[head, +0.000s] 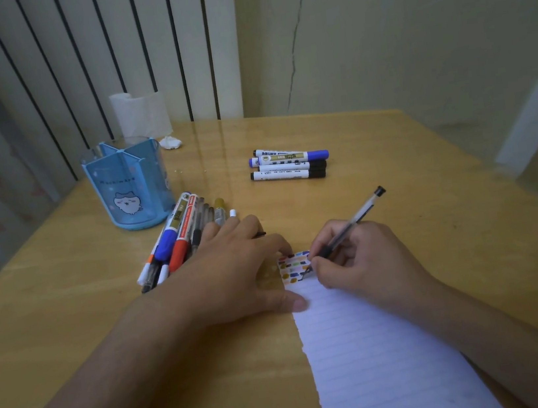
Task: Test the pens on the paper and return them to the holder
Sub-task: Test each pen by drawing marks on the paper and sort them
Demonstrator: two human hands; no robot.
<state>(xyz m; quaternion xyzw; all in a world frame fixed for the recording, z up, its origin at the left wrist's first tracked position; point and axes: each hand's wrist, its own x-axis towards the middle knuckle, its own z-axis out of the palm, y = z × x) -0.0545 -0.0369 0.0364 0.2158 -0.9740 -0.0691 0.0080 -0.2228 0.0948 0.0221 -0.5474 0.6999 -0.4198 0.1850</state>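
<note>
paper [378, 354] torn edge lies beside left hand [236, 274]; right hand [362, 260] writes.

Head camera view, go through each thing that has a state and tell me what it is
Right hand: grips black gel pen, tip on paper.
Left hand: flat, pressing the paper's edge.
Holder: upright, looks empty.
Four markers: capped, lying together.
Pen pile: lying beside holder.

On my glossy wooden worktop [427, 160], a white paper roll [141, 116] stands; a crumpled white tissue [170, 143] lies just beside it.
</note>
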